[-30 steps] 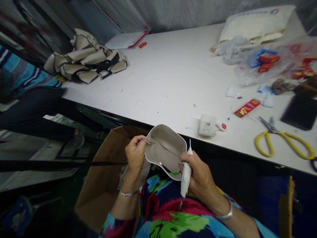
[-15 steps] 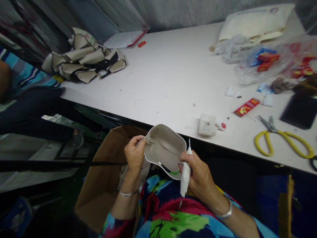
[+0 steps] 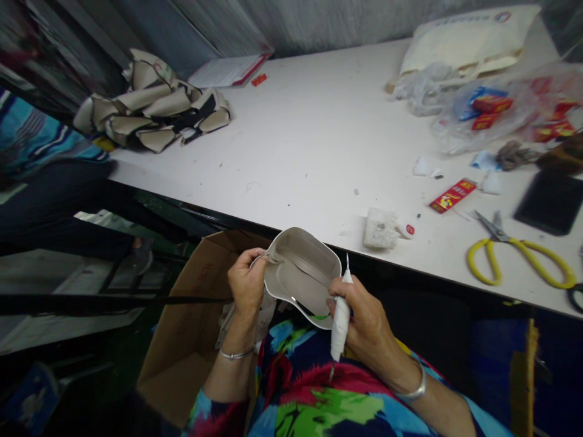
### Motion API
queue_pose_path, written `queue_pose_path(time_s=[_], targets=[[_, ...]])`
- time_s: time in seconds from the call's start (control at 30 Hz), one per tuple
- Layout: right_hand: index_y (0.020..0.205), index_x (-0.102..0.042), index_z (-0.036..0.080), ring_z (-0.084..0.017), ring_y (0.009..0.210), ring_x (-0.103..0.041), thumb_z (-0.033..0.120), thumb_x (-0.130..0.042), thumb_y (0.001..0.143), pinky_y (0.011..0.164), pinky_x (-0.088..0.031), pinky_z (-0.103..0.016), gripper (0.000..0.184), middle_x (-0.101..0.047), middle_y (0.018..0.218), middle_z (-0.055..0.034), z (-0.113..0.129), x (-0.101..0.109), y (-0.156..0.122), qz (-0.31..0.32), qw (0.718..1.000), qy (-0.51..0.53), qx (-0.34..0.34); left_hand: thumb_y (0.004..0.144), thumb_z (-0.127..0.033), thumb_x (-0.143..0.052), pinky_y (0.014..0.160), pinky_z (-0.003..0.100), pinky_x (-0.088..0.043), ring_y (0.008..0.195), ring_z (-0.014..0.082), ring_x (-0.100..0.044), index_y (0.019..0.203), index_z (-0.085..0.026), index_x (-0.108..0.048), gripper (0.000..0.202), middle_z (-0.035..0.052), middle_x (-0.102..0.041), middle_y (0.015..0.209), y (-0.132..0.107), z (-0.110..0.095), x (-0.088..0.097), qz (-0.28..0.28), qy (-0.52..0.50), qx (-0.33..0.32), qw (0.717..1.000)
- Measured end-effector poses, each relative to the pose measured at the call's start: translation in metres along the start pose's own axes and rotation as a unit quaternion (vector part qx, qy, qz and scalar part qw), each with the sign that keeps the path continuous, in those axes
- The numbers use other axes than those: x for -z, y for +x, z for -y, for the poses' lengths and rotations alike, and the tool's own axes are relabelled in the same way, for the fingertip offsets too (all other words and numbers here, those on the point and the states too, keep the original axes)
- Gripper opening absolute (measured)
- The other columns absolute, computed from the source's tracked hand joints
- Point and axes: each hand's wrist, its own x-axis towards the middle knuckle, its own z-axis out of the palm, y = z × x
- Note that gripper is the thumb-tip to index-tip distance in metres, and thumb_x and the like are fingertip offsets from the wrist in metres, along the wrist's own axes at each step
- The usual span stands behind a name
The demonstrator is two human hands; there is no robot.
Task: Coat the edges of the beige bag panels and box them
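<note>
My left hand (image 3: pixel 248 280) pinches the left end of a beige piece (image 3: pixel 298 261) that looks like a shoe upper. Its hollow inside faces up, with a pale rim around it. My right hand (image 3: pixel 364 312) is closed round a thin pointed tool (image 3: pixel 340 328), its handle wrapped in white tape and a metal tip at each end. The same hand's fingers meet the right edge of the beige piece. The piece hangs over my lap, just in front of the table edge. What the fingertips do behind its rim is hidden.
On the white table (image 3: pixel 291 145) lie yellow-handled scissors (image 3: pixel 498 237), a whitish block (image 3: pixel 380 229), a red packet (image 3: pixel 453 195) and a dark phone-like slab (image 3: pixel 549 200). A beige pile (image 3: pixel 155 112) sits at left, near a seated person (image 3: pixel 45 139). Below stands a cardboard box (image 3: pixel 177 340).
The whole view has shifted very slightly. Both hands keep the same hold on the beige piece and the tool, with no clear movement between them.
</note>
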Motion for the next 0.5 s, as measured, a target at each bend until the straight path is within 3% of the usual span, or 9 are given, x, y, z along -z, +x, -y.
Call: queue_pose_path(time_s=[0.5], targets=[[0.115,-0.054,0.026,-0.019,0.087,-0.059,-0.002,-0.052,0.090,0.077,-0.046,-0.029,0.038,-0.060,0.105,-0.0038,-0.0032,-0.0005,-0.0020,0.009,1.000,0.003,-0.006,0.078,-0.035,-0.081,0.073,0.025,-0.052,0.079,0.0182,-0.070,0.094,-0.015,-0.080,0.026,0.0053,-0.078,0.089,0.0002,0.0039,-0.0035,0.038,-0.008,0.004,0.999]])
